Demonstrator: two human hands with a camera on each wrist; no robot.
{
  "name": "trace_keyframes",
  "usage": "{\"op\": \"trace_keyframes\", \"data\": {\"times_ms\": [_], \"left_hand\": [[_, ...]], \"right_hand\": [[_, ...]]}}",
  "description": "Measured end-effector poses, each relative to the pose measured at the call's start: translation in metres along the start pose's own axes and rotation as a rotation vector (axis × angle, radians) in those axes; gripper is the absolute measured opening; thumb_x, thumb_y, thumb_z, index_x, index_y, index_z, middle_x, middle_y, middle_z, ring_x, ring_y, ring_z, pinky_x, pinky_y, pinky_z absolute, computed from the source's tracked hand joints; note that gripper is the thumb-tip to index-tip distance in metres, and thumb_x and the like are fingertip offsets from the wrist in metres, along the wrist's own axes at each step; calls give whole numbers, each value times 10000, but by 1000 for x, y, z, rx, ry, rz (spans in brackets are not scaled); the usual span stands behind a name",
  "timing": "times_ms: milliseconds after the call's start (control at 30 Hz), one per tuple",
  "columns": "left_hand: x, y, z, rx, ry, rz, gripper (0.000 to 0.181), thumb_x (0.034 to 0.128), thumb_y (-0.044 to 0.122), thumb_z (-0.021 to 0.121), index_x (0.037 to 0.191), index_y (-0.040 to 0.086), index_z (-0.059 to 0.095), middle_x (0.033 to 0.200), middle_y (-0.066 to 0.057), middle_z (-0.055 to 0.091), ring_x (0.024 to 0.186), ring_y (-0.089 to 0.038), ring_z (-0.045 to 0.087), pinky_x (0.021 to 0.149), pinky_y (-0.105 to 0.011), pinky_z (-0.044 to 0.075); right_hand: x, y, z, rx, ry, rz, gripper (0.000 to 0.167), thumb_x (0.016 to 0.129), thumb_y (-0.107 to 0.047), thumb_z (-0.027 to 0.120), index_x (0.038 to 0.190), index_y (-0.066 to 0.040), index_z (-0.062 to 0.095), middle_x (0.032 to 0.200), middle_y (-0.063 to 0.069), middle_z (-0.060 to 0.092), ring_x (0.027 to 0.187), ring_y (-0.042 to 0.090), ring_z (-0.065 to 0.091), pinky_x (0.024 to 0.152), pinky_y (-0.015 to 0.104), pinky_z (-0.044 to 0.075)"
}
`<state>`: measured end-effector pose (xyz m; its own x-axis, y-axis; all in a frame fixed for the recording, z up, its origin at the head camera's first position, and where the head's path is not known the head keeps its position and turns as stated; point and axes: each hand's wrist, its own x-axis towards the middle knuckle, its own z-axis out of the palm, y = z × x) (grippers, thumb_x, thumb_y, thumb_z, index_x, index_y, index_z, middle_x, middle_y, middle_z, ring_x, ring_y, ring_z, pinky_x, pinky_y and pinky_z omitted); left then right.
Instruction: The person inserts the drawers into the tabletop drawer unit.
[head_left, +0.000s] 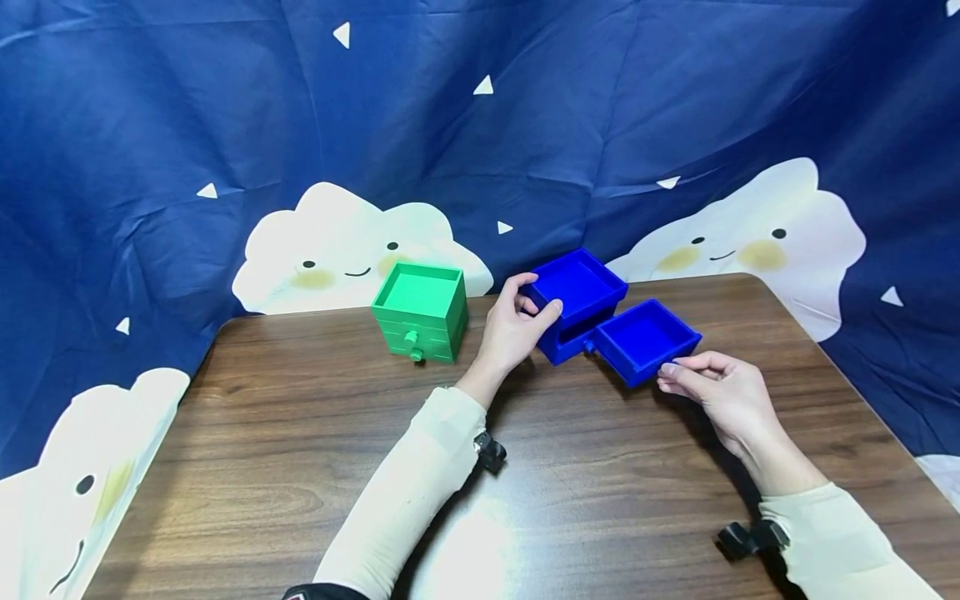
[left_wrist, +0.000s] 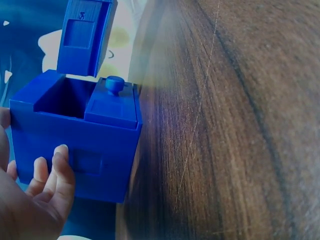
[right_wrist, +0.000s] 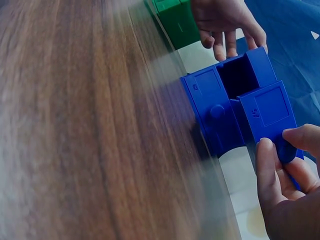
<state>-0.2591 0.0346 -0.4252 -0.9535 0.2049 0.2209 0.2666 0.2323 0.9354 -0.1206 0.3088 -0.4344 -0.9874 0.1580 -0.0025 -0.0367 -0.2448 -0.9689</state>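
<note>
A small blue drawer cabinet [head_left: 579, 287] stands near the table's back edge, with a shallow tray on top and a dark, vacant upper slot. Its lower drawer, with a round knob [left_wrist: 114, 85], is pushed in. My left hand [head_left: 513, 325] grips the cabinet's left side, fingers and thumb spread along it. To the right, my right hand [head_left: 720, 396] pinches the knob [right_wrist: 286, 151] of a blue drawer [head_left: 648, 333] between thumb and fingers. This drawer is out of the cabinet, raised at an angle beside the slot, and its inside looks bare.
Left of the blue cabinet stands a similar green drawer cabinet [head_left: 420, 312], with two front knobs and a top tray. Both stand on a brown wooden table [head_left: 315, 467]. A blue curtain [head_left: 570, 125] with white clouds hangs right behind the table.
</note>
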Motion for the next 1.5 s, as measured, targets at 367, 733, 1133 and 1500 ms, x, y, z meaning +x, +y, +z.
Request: {"op": "trace_keyframes", "data": {"times_ms": [367, 733, 1133, 1500], "left_hand": [[-2, 1, -1, -5, -4, -13, 557, 965, 335, 787, 1457, 181, 575, 1012, -154, 632, 784, -155, 615, 701, -192, 491], [-2, 1, 0, -4, 0, -10, 554, 964, 334, 786, 1453, 176, 580, 1015, -165, 636, 797, -185, 618, 700, -192, 484], [-2, 2, -1, -4, -3, -7, 554, 969, 340, 784, 1454, 170, 577, 1015, -163, 635, 791, -223, 606, 687, -201, 475], [-2, 3, -1, -3, -4, -10, 563, 966, 351, 787, 1461, 183, 578, 1003, -142, 633, 754, -150, 568, 681, -216, 469]], "right_hand": [[-2, 1, 8, -11, -10, 5, 236, 983, 153, 656, 915, -34, 783, 851, 76, 822, 748, 171, 816, 743, 302, 669], [-2, 3, 16, -26, -23, 12, 211, 983, 133, 675, 926, -42, 779, 864, 72, 822, 757, 168, 815, 757, 303, 670], [-4, 7, 26, -15, -51, 9, 198, 973, 149, 676, 951, -14, 785, 866, 80, 822, 769, 168, 817, 769, 311, 670], [-2, 10, 31, -14, -48, -3, 155, 965, 145, 692, 968, 15, 776, 865, 85, 822, 768, 166, 816, 768, 311, 670]]}}
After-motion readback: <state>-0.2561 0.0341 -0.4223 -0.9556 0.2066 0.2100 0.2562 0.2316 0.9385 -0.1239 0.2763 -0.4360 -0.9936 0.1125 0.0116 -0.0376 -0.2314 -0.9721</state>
